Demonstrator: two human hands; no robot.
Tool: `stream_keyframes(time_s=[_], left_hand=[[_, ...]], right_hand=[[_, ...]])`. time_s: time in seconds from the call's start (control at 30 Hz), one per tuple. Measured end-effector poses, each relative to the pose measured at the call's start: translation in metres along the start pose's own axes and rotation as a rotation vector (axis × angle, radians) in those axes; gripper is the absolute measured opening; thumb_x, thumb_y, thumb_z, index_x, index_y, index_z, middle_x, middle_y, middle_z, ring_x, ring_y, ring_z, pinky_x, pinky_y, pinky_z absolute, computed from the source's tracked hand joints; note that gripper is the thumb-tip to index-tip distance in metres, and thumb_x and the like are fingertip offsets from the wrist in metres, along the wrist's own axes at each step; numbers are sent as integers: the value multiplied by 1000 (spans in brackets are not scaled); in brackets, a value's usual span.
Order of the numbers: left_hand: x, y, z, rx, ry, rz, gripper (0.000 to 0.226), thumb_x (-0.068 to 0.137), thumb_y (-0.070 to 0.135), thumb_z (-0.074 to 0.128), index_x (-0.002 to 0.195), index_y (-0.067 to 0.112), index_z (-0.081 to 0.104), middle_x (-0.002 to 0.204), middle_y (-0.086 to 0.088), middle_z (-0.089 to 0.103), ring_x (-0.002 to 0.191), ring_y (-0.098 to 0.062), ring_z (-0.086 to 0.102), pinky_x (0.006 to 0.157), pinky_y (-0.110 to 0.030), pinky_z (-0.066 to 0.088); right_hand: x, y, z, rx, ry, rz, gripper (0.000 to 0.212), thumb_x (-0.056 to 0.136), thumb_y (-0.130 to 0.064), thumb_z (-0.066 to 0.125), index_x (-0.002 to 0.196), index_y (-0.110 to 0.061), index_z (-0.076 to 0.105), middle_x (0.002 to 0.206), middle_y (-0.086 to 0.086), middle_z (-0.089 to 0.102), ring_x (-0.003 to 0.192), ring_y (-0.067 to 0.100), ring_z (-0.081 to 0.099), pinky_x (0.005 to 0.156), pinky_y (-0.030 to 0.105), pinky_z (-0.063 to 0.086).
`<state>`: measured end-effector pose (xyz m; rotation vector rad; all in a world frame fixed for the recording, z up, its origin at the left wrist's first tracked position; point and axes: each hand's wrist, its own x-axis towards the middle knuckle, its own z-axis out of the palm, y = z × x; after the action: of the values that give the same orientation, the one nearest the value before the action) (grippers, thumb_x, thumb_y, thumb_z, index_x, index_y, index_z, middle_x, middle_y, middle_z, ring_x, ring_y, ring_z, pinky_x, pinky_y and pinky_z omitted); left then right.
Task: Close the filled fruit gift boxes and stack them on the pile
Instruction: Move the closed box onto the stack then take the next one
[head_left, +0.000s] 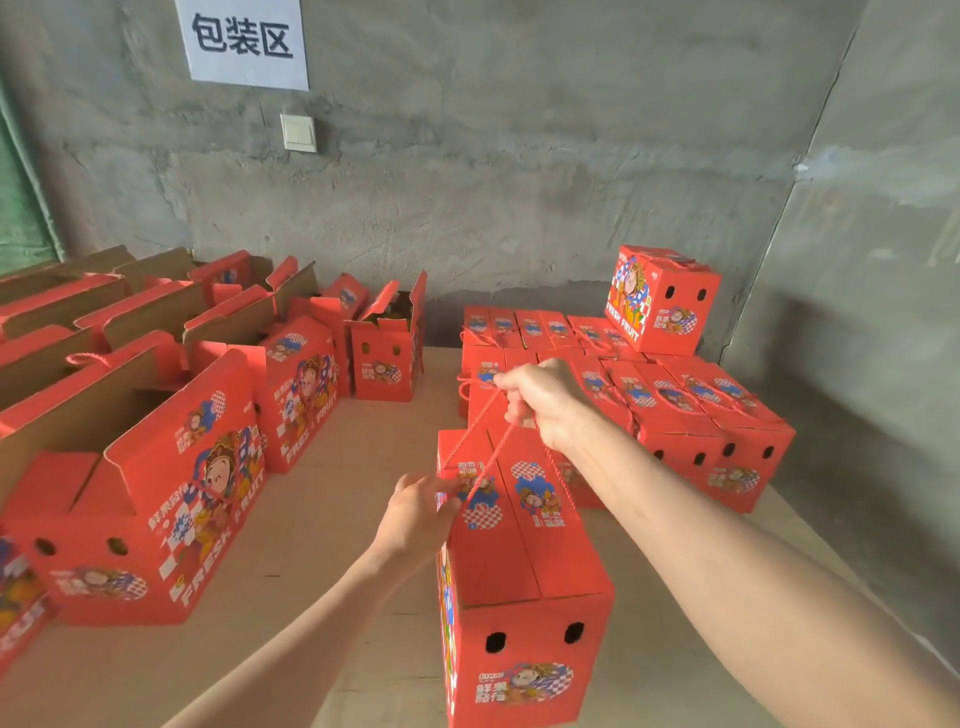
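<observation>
Right grip (545, 402) on rope handle (491, 460); pile (675, 436) beyond, open boxes (306, 395) left.

rough grey concrete wall (519, 182) w/ white paper sign (244, 41) & white plastic switch (298, 133); pale plywood bench (332, 519); green sheet (21, 208) far left.

The closed box (524, 571) is cut off below; the nearest open box (171, 493) hides its contents.

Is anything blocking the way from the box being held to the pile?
Nothing visible does. The right hand grips the rope handle of the closed box, the left hand touches its top, and the pile lies just beyond. A single box stands on its far right corner.
</observation>
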<state>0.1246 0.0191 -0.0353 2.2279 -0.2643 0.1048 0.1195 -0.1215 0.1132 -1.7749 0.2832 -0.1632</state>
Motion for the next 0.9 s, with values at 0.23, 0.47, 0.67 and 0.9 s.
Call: stream_keyframes(time_s=[0.23, 0.47, 0.67, 0.9], left_hand=[[-18, -28, 28, -19, -70, -75, 30, 91, 17, 54, 120, 20, 62, 115, -5, 61, 108, -21, 55, 89, -26, 42], [-41, -20, 42, -59, 13, 94, 32, 97, 19, 48, 129, 13, 53, 122, 0, 42, 118, -19, 47, 87, -10, 27], [-46, -9, 29, -33, -94, 241, 38, 97, 31, 48, 132, 17, 49, 139, 5, 33, 117, -12, 46, 94, -17, 34], [-16, 44, -9, -227, -102, 360, 38, 96, 27, 52, 131, 13, 50, 138, 7, 34, 100, 27, 35, 79, 11, 16]], right_hand=[[-2, 46, 3, -184, -80, -42, 22, 85, -5, 58, 64, -1, 61, 53, 9, 62, 49, 9, 57, 60, 21, 44], [-14, 52, -7, -295, -121, 58, 18, 85, -6, 60, 68, -1, 61, 49, 6, 50, 42, 13, 51, 39, 15, 37], [-3, 21, 3, -174, 114, 9, 23, 85, -2, 58, 62, -3, 58, 49, 7, 47, 42, 17, 43, 46, 23, 37], [6, -48, -5, -232, 327, -150, 25, 79, -11, 66, 59, -5, 54, 47, 8, 46, 45, 18, 41, 49, 25, 30]])
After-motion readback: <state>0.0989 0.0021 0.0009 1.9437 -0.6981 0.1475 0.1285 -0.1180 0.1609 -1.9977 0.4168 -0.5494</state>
